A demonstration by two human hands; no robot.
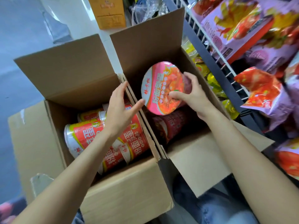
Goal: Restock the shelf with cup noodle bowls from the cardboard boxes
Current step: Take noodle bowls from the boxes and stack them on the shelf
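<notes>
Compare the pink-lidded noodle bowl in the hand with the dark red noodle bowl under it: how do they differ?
The pink-lidded noodle bowl is lifted in the right hand, its lid facing the camera; the dark red noodle bowl lies on its side inside the right cardboard box. The pink one is brightly lit, the dark red one shadowed. Both are round bowls with printed wrapping.

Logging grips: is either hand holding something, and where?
Right hand grips the pink-lidded noodle bowl at its lid's right rim; left hand holds nothing.
</notes>
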